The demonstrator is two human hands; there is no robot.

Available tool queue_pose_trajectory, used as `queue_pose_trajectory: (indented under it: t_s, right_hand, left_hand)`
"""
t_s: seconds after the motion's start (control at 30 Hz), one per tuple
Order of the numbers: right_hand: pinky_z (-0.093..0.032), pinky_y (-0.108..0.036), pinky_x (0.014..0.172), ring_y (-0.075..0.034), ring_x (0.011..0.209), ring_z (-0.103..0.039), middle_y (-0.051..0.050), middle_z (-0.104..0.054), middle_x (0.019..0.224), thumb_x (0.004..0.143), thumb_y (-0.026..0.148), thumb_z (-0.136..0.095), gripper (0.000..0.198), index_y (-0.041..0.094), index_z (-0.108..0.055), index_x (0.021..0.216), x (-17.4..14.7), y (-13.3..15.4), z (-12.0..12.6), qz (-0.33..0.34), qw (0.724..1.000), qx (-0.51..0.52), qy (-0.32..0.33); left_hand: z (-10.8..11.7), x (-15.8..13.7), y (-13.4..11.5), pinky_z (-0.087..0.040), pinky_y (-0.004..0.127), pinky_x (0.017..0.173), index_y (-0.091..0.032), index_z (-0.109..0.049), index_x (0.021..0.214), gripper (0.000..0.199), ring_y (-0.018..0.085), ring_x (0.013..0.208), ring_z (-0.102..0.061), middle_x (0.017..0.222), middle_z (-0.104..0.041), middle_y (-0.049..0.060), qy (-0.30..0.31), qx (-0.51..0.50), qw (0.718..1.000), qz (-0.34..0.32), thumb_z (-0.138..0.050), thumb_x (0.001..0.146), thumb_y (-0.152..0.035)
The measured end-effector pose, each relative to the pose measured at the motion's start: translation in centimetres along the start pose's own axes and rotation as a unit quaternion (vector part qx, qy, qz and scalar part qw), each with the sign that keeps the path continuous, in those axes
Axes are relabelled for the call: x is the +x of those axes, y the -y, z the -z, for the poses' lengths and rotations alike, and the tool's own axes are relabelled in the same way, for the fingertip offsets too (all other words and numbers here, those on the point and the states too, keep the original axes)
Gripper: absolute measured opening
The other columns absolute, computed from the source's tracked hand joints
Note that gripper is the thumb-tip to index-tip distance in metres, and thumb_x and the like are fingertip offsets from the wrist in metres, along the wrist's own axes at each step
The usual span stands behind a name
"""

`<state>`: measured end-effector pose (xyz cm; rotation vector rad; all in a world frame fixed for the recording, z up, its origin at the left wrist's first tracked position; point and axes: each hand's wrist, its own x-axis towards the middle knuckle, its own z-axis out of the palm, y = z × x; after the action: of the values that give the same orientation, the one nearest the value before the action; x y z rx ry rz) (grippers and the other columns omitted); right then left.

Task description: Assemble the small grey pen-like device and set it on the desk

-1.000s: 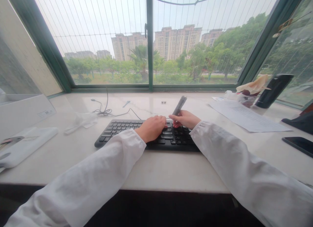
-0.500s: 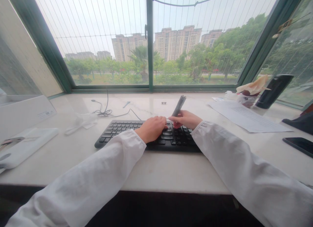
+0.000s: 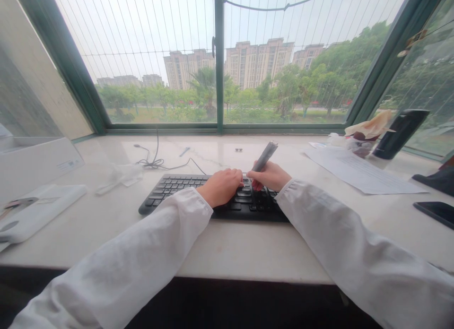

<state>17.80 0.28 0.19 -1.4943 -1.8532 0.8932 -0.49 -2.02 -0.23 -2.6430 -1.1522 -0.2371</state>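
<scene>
A black keyboard (image 3: 170,187) lies on the pale counter in front of me. My left hand (image 3: 223,185) rests over its middle, fingers curled together and tips mostly hidden against the keys. In my right hand (image 3: 271,177) is a thick grey stick-like tool (image 3: 264,158), gripped between thumb and fingers. It leans up and to the right, its upper end uneven; its lower end is hidden by my fingers above the right-hand keys. Both hands are close together, with a small gap between them.
A dark cable (image 3: 154,163) lies coiled behind the keyboard. Crumpled clear plastic (image 3: 120,177), a white box (image 3: 39,161) and a white packet (image 3: 53,208) are at left. Paper (image 3: 358,170), a black bottle (image 3: 400,133) and a phone (image 3: 436,212) lie right. Two small pieces (image 3: 239,150) sit behind.
The grey tool in my right hand has tipped further to the right. My left hand stays in place on the keyboard, and the view has shifted slightly.
</scene>
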Motion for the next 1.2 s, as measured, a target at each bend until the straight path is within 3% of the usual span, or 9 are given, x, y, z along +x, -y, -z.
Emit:
queue_pose_trajectory:
  t_s: [0.4, 0.57, 0.7, 0.97, 1.2]
  right_hand:
    - [-0.051, -0.022, 0.051, -0.015, 0.049, -0.064, -0.004, -0.066, 0.053, 0.073, 0.025, -0.053, 0.022, 0.017, -0.059, 0.054, -1.4, 1.8, -1.2, -0.018, 0.997, -0.029, -0.068]
    - [-0.046, -0.022, 0.056, -0.014, 0.052, -0.063, 0.0, -0.063, 0.05, 0.077, 0.03, -0.054, 0.025, 0.018, -0.058, 0.055, -1.9, 2.0, -1.1, 0.071, 0.985, -0.129, -0.086]
    - [-0.041, -0.022, 0.057, -0.014, 0.055, -0.061, 0.0, -0.062, 0.052, 0.081, 0.04, -0.056, 0.03, 0.018, -0.058, 0.06, -2.2, 2.1, -0.7, 0.121, 0.972, -0.195, -0.05]
    - [-0.03, -0.025, 0.056, -0.014, 0.058, -0.055, -0.001, -0.061, 0.062, 0.085, 0.037, -0.049, 0.031, 0.019, -0.053, 0.06, -1.9, 2.1, -1.7, 0.153, 0.946, -0.268, -0.095]
    - [-0.029, -0.026, 0.057, -0.015, 0.06, -0.055, -0.003, -0.061, 0.061, 0.084, 0.032, -0.047, 0.029, 0.019, -0.053, 0.059, -1.8, 2.1, -2.3, 0.121, 0.947, -0.274, -0.118]
  left_hand:
    - [0.8, 0.0, 0.4, -0.048, 0.031, 0.072, -0.015, -0.054, 0.096, 0.021, 0.021, 0.088, -0.063, 0.097, -0.064, 0.008, 0.015, -0.006, 1.0, 0.014, -0.043, 0.096, -0.032]
    - [0.8, -0.1, 0.7, -0.048, 0.031, 0.073, -0.015, -0.053, 0.097, 0.017, 0.021, 0.091, -0.062, 0.099, -0.063, 0.008, 0.023, -0.016, 1.0, -0.002, -0.042, 0.096, -0.028]
    - [0.8, -0.3, 0.9, -0.048, 0.032, 0.072, -0.014, -0.052, 0.097, 0.018, 0.022, 0.092, -0.062, 0.101, -0.062, 0.009, 0.027, -0.006, 1.0, -0.003, -0.041, 0.096, -0.027]
    - [0.8, -0.1, 1.1, -0.048, 0.032, 0.076, -0.013, -0.052, 0.096, 0.019, 0.022, 0.094, -0.062, 0.1, -0.062, 0.009, 0.034, -0.015, 0.999, -0.005, -0.04, 0.096, -0.028]
    - [0.6, -0.1, 1.3, -0.048, 0.032, 0.077, -0.015, -0.053, 0.096, 0.019, 0.023, 0.095, -0.062, 0.102, -0.062, 0.009, 0.029, -0.032, 0.999, 0.006, -0.041, 0.095, -0.03]
